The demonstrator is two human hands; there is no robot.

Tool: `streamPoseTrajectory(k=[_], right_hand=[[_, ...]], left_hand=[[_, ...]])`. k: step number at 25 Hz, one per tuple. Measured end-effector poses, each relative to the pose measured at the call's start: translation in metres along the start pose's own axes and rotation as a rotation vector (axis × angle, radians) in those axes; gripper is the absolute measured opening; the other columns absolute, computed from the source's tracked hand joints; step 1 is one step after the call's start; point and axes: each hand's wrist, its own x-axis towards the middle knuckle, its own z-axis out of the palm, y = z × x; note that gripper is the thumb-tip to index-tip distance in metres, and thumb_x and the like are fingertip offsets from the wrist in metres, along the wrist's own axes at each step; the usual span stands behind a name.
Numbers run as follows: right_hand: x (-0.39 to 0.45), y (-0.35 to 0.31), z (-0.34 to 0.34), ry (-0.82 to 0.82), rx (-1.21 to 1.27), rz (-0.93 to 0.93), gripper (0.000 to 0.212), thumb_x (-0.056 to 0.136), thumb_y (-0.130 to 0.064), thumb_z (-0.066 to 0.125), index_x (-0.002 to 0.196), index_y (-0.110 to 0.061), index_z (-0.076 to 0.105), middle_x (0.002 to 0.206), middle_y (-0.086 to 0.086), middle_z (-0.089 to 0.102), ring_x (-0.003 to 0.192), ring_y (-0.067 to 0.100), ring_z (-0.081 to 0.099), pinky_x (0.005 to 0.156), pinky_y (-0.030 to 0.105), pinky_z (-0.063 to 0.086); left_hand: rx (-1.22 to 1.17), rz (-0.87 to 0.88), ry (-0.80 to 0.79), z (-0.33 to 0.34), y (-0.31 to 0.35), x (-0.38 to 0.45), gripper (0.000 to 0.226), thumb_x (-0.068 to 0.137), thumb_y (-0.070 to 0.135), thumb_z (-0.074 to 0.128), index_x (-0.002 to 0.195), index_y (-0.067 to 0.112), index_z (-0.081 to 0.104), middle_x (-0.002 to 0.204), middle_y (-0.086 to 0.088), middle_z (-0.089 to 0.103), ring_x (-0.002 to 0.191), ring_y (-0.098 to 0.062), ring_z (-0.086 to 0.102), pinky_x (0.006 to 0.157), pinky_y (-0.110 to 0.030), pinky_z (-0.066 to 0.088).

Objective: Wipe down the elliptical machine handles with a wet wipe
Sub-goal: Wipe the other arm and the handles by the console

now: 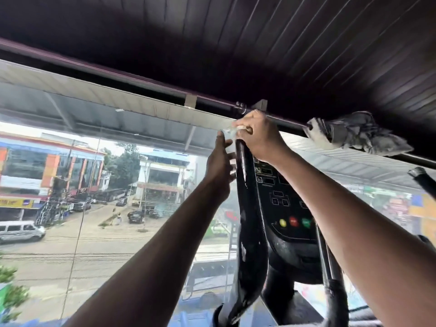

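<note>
While both arms reach up and forward, the right hand is curled tight round the wet wipe on the top end of the tall black handle. The handle runs straight down from that grip. Just left of it, the left hand waits with loose, straight fingers, holding nothing.

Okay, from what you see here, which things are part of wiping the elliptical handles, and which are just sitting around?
Part of the job:
wet wipe
left handle
right hand
left hand

Just sitting around:
grey cloth draped on the curtain rod
console
</note>
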Motion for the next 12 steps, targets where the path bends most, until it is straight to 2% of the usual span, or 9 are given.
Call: streamPoseTrajectory(k=[2, 3, 5, 6, 7, 8, 9, 10, 12], right_hand=[[-0.003, -0.003, -0.003, -0.022, -0.078, -0.005, 0.017, 0.087, -0.017, 0.063, 0.098, -0.016, 0.075, 0.085, -0.013, 0.055, 0.076, -0.002, 0.054, 0.08, 0.013, 0.045], [-0.014, -0.005, -0.01, -0.07, -0.098, -0.033, 0.013, 0.084, -0.019, 0.065, 0.091, -0.016, 0.075, 0.071, -0.019, 0.054, 0.063, -0.005, 0.053, 0.074, 0.018, 0.047], [-0.038, -0.007, -0.021, -0.246, -0.054, -0.065, 0.006, 0.079, -0.016, 0.071, 0.082, -0.013, 0.075, 0.047, -0.019, 0.053, 0.043, -0.006, 0.049, 0.051, 0.01, 0.037], [-0.042, -0.009, -0.024, -0.284, -0.025, -0.093, 0.004, 0.078, -0.014, 0.072, 0.081, -0.013, 0.075, 0.047, -0.018, 0.055, 0.042, -0.005, 0.049, 0.049, 0.01, 0.038], [-0.038, -0.009, -0.023, -0.231, -0.031, -0.127, 0.005, 0.079, -0.014, 0.072, 0.083, -0.014, 0.076, 0.056, -0.017, 0.058, 0.046, -0.005, 0.051, 0.058, 0.012, 0.044], [-0.027, -0.005, -0.018, -0.127, -0.053, -0.142, 0.008, 0.081, -0.016, 0.071, 0.087, -0.016, 0.076, 0.068, -0.013, 0.061, 0.056, -0.004, 0.052, 0.07, 0.022, 0.047], [-0.011, 0.004, -0.01, -0.028, -0.081, -0.125, 0.011, 0.083, -0.016, 0.069, 0.092, -0.018, 0.076, 0.078, -0.007, 0.061, 0.065, 0.0, 0.054, 0.076, 0.022, 0.042], [0.003, 0.009, -0.003, 0.047, -0.098, -0.082, 0.016, 0.086, -0.015, 0.066, 0.098, -0.019, 0.075, 0.086, -0.001, 0.06, 0.071, 0.008, 0.055, 0.075, 0.015, 0.038], [0.017, 0.016, 0.004, 0.085, -0.105, -0.017, 0.02, 0.088, -0.013, 0.062, 0.104, -0.019, 0.074, 0.095, 0.002, 0.059, 0.078, 0.011, 0.053, 0.066, 0.004, 0.032]], left_hand=[[-0.015, -0.011, -0.046, -0.003, 0.001, 0.007, 0.065, 0.095, 0.066, 0.028, 0.13, 0.016, 0.053, 0.109, -0.01, 0.061, 0.109, -0.033, 0.058, 0.091, -0.045, 0.05], [-0.007, -0.011, -0.068, -0.006, 0.001, 0.01, 0.07, 0.094, 0.067, 0.027, 0.134, 0.015, 0.051, 0.112, -0.012, 0.062, 0.111, -0.034, 0.058, 0.085, -0.042, 0.05], [0.001, 0.003, -0.091, -0.009, -0.001, 0.016, 0.071, 0.094, 0.068, 0.025, 0.135, 0.016, 0.049, 0.109, -0.011, 0.063, 0.105, -0.029, 0.061, 0.083, -0.04, 0.049], [-0.001, 0.017, -0.097, -0.008, -0.002, 0.017, 0.069, 0.094, 0.068, 0.024, 0.133, 0.017, 0.051, 0.108, -0.011, 0.064, 0.101, -0.027, 0.061, 0.088, -0.043, 0.049], [-0.004, 0.032, -0.101, -0.005, -0.003, 0.018, 0.069, 0.094, 0.068, 0.023, 0.131, 0.018, 0.052, 0.108, -0.012, 0.063, 0.1, -0.026, 0.061, 0.093, -0.045, 0.049], [-0.005, 0.042, -0.102, -0.002, -0.004, 0.019, 0.068, 0.095, 0.068, 0.021, 0.128, 0.019, 0.054, 0.107, -0.012, 0.063, 0.099, -0.027, 0.061, 0.095, -0.047, 0.049], [-0.008, 0.044, -0.099, 0.001, -0.004, 0.018, 0.068, 0.095, 0.068, 0.019, 0.126, 0.02, 0.055, 0.102, -0.011, 0.062, 0.097, -0.026, 0.06, 0.092, -0.046, 0.049], [-0.008, 0.043, -0.092, 0.002, -0.005, 0.019, 0.069, 0.095, 0.068, 0.017, 0.125, 0.019, 0.055, 0.098, -0.009, 0.062, 0.092, -0.024, 0.06, 0.086, -0.043, 0.051], [-0.007, 0.041, -0.085, 0.001, -0.004, 0.02, 0.072, 0.094, 0.069, 0.016, 0.125, 0.018, 0.056, 0.093, -0.008, 0.062, 0.083, -0.021, 0.059, 0.075, -0.036, 0.049]])
